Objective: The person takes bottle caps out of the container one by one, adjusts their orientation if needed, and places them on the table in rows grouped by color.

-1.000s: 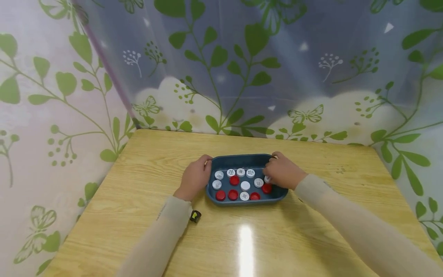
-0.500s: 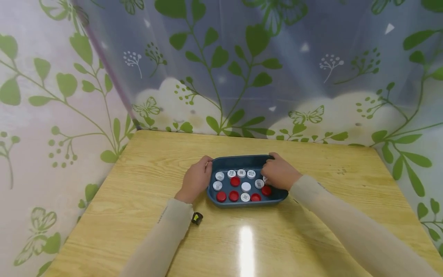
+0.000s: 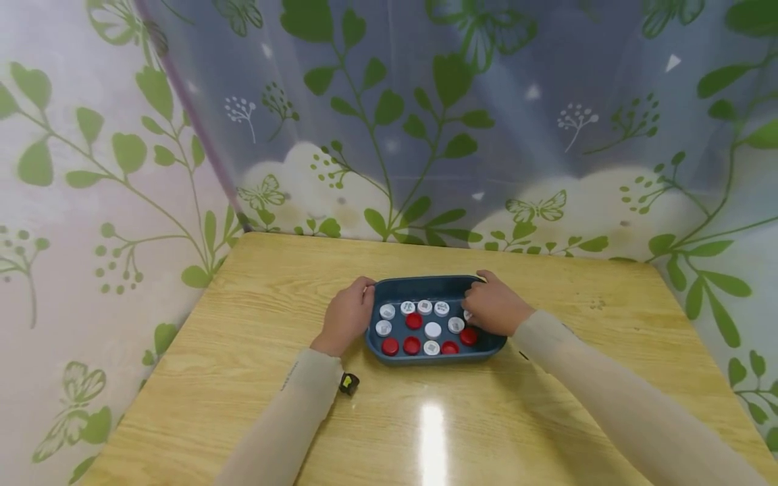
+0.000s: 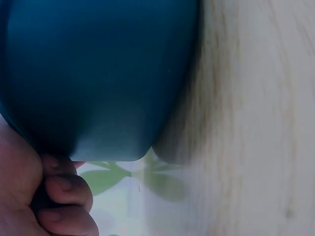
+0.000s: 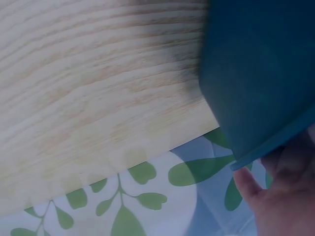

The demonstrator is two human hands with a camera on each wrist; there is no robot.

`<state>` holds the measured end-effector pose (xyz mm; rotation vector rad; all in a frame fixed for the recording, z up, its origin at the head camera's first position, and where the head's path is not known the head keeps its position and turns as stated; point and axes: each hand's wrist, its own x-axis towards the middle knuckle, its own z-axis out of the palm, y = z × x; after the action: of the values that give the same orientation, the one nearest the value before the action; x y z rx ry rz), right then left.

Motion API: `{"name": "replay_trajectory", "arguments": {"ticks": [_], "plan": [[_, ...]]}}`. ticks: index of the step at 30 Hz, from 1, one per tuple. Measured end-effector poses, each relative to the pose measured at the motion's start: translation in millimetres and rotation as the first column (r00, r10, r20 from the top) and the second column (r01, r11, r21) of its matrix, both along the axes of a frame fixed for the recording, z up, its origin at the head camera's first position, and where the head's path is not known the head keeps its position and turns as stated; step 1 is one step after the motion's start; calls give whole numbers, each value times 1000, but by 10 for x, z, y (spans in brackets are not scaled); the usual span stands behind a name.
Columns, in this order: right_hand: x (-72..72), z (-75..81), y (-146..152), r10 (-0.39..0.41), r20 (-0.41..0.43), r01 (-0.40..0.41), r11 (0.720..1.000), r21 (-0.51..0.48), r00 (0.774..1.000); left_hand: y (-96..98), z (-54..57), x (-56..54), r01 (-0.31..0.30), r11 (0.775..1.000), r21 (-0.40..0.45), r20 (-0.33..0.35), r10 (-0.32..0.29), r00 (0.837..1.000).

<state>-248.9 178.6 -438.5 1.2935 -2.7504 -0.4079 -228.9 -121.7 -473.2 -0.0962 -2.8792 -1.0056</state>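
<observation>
A dark blue tray [image 3: 401, 360] with rounded ends stands on the wooden table, holding several red bottle caps [image 3: 390, 346] and white bottle caps [image 3: 432, 330], some printed with dark marks. My left hand [image 3: 344, 317] grips its left end, thumb at the rim; curled fingertips [image 4: 71, 191] show beside the outer wall in the left wrist view. My right hand [image 3: 497, 305] grips the right end. One finger [image 5: 246, 184] meets the rim from outside, while the rest reach over into the tray, partly covering a white cap [image 3: 467, 315].
The wooden table [image 3: 273, 283] runs back to a leaf-patterned curtain [image 3: 413, 135]. Another patterned curtain [image 3: 79, 202] borders the left side. A small black object [image 3: 349, 384] with a yellow-green mark sits by the left cuff.
Both hands keep their hold at the tray's ends. My right hand shifts slightly left over the rim, then back. The head view tilts a little.
</observation>
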Motion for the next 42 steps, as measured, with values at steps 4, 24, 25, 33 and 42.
{"name": "replay_trajectory", "arguments": {"ticks": [4,24,25,33,42], "plan": [[15,7,52,-11,0,11,999,-41,1000,16,-2,-8,0,1000,3,10,0,1000],[898,453,-102,34,-111,-85,865,-495,993,3,-20,-12,-14,1000,-3,-10,14,1000],[951,430,-121,38,-111,-89,856,-509,993,7,-17,-13,-11,1000,1,-8,11,1000],[1251,216,-362,99,-92,-134,812,-568,991,37,-29,-36,-6,1000,-2,-21,6,1000],[1417,-125,-672,121,103,-50,853,-519,987,72,23,-36,-5,1000,-5,-7,5,1000]]}}
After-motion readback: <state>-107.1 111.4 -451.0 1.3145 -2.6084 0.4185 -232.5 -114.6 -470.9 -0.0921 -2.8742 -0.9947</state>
